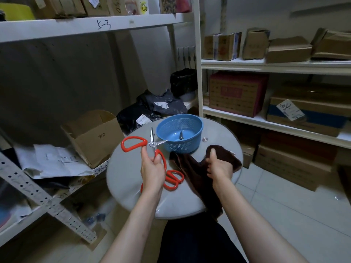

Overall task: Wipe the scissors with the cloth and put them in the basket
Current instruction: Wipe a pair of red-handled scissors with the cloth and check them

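The left hand (pixel 152 168) curls its fingers round one red handle of the open scissors (pixel 152 144), raised beside the single blue basket (pixel 182 146) at the tabletop's (pixel 129 179) far edge. The right hand (pixel 220 168) clenches the one brown cloth (pixel 191 168). A second pair (pixel 173 180) lies mid-tabletop.

Nearer me than the basket (pixel 182 147), my left hand (pixel 152 171) covers one handle of the scissors (pixel 152 144) it holds and most of a second pair (pixel 168 177) lying flat. Inside the basket, a dark pointed thing (pixel 181 135) is too small to name. My right hand (pixel 220 168) hides the middle of the cloth (pixel 191 168).
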